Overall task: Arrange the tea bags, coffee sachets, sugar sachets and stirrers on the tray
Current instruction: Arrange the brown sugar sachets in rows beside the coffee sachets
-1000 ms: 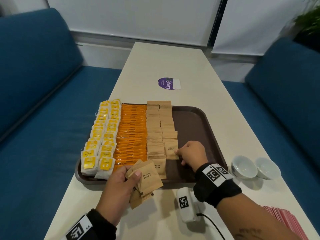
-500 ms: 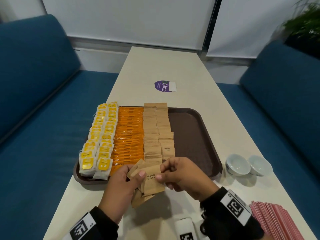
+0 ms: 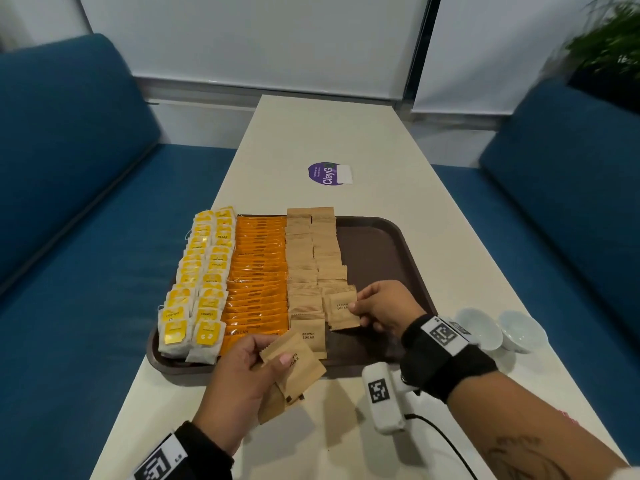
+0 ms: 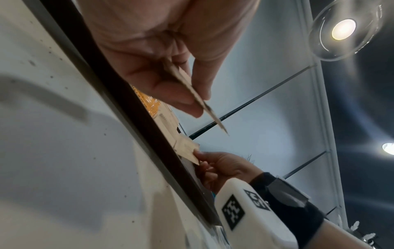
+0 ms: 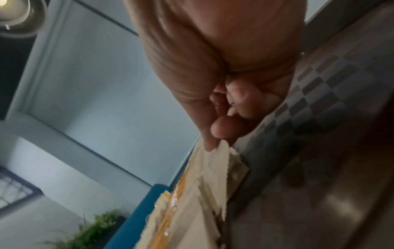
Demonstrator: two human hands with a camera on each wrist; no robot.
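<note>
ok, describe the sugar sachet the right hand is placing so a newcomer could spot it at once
Start at the brown tray on the long table and find the two columns of tan sugar sachets right of the orange coffee sachets. Follow the right column to its near end. The sugar sachet there is the only one in the rows pinched by the right hand, at its right edge.

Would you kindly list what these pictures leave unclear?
- Number of brown sugar sachets in the left hand: head view, they overlap and the palm hides them.
- Pink stack at the table's right edge: head view, hidden behind the right forearm.
- Print on the sachet pinched by the right hand: right wrist view, blurred.
</note>
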